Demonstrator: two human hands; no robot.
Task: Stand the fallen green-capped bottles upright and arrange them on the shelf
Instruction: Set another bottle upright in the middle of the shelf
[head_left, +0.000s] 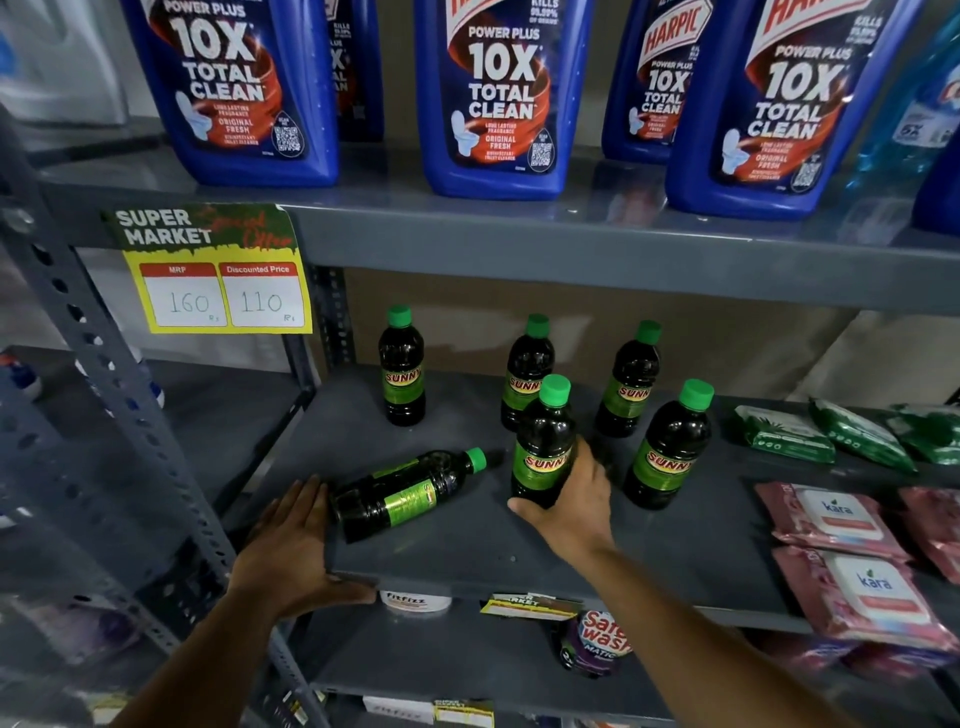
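Observation:
One dark green-capped bottle (405, 493) lies on its side on the grey shelf (467, 551), cap pointing right and away. My left hand (296, 540) rests at the shelf's front left corner, fingers spread, touching the fallen bottle's base. My right hand (571, 499) wraps the lower part of an upright bottle (543, 441) near the shelf's middle. Several more bottles stand upright: one at back left (402, 366), two at the back (527, 371) (628, 379), and one to the right (667, 447).
Green wipe packs (826, 434) and pink wipe packs (841, 525) fill the shelf's right side. Large blue cleaner bottles (493, 98) stand on the shelf above. A yellow price tag (218, 275) hangs at upper left. A perforated grey post (104, 374) runs along the left.

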